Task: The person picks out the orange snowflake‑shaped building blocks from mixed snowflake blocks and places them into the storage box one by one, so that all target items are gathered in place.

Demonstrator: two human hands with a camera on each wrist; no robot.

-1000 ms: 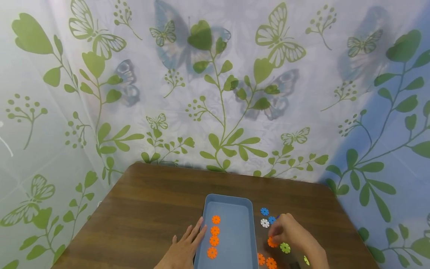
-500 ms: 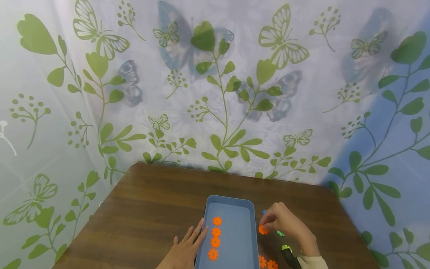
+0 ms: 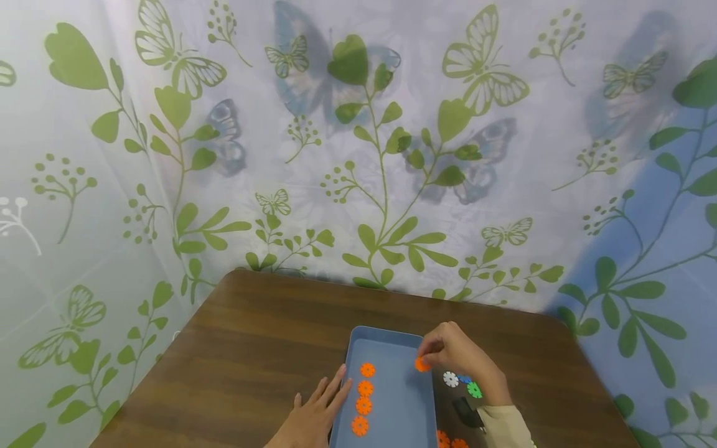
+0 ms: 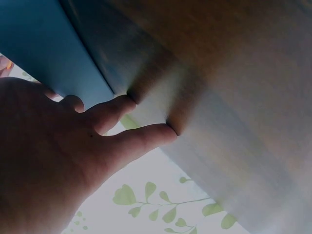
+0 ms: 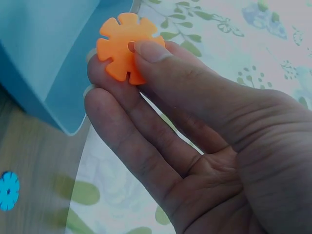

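Observation:
Between thumb and fingers, my right hand [image 3: 460,354] pinches an orange notched plastic disc [image 5: 123,48], flower-shaped with a small centre hole. In the head view that hand is over the right rim of the blue-grey tray [image 3: 394,398]. Inside the tray, along its left side, several orange discs [image 3: 364,406] lie in a column. My left hand [image 3: 313,414] rests at the tray's left wall with fingers spread. The left wrist view shows its fingers straight, beside the tray wall [image 4: 80,53].
Right of the tray lie a white disc [image 3: 450,379], a blue disc [image 3: 463,378] and a green disc [image 3: 474,390]. More orange discs [image 3: 443,439] lie near the bottom edge. The brown table [image 3: 252,336] ends at a patterned curtain [image 3: 358,155].
My right hand picked up an orange disc from the table and carried it left and away from me to the tray's right rim. The left hand stays at the tray.

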